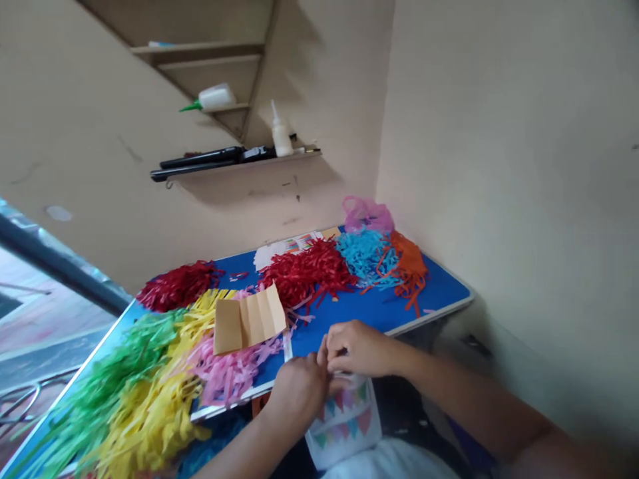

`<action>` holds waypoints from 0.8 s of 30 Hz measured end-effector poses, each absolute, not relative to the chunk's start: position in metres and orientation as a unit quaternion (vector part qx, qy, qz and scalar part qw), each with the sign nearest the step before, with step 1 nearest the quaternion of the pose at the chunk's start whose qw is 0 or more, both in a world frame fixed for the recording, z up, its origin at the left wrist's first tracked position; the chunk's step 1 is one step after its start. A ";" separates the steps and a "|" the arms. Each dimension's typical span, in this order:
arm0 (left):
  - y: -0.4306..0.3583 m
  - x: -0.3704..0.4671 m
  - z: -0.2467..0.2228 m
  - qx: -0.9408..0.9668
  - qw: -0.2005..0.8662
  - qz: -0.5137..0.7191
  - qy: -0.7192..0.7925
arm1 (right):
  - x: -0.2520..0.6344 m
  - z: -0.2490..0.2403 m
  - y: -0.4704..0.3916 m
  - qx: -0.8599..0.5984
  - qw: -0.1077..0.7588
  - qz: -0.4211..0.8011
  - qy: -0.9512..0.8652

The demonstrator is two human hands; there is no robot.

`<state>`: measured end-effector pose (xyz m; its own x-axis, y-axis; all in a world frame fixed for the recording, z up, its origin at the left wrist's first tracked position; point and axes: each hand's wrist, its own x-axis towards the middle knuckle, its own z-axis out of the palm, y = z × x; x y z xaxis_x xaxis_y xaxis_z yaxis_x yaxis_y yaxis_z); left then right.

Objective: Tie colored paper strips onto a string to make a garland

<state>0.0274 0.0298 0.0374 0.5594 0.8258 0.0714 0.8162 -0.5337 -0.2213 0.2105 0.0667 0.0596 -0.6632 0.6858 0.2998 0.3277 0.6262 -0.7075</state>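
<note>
My left hand [298, 386] and my right hand [357, 349] meet at the front edge of the blue table [367, 316]. Both are closed, thumbs and fingers pinched close together. What lies between the fingertips is too small or hidden to make out. Just below them hangs or lies a white sheet printed with coloured pennants [344, 422], near my lap; whether the fingers grip it I cannot tell. Left of the hands, a creased brown paper piece [249, 319] rests on pink fringed paper [232, 369].
Yellow [154, 406], green [114, 372], red [307, 269], blue [364, 253] and orange fringe [409, 263] covers parts of the table. A pink plastic bag [368, 214] sits at the back corner. Above, a wall shelf [249, 163] holds a glue bottle [282, 138].
</note>
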 end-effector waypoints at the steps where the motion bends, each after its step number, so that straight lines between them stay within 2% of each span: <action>1: 0.031 0.026 0.036 -0.869 0.119 0.022 -0.479 | 0.217 0.057 0.064 -0.307 0.307 0.322 -0.841; 5: 0.034 0.014 0.028 -0.863 0.189 0.001 -0.469 | 0.232 0.029 0.044 -0.500 0.360 0.328 -0.716; 7: 0.035 0.009 0.026 -0.869 0.207 -0.016 -0.449 | 0.228 0.011 0.035 -0.548 0.374 0.348 -0.662; 11: 0.036 0.001 0.023 -0.884 0.210 -0.078 -0.409 | 0.220 -0.007 0.028 -0.520 0.450 0.382 -0.617; 14: 0.036 -0.002 0.024 -0.894 0.207 -0.112 -0.380 | 0.220 -0.007 0.027 -0.495 0.476 0.386 -0.616; 19: 0.038 0.000 0.035 -0.918 0.168 -0.146 -0.329 | 0.223 0.000 0.024 -0.483 0.476 0.356 -0.643; 24: 0.039 0.003 0.054 -0.956 0.047 -0.090 -0.275 | 0.222 0.000 0.023 -0.458 0.455 0.369 -0.668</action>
<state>0.0033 0.0387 0.0542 0.8329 0.5168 0.1978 0.5336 -0.8448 -0.0395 0.2219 0.0232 -0.0001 -0.1647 0.9485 0.2706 0.2767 0.3078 -0.9103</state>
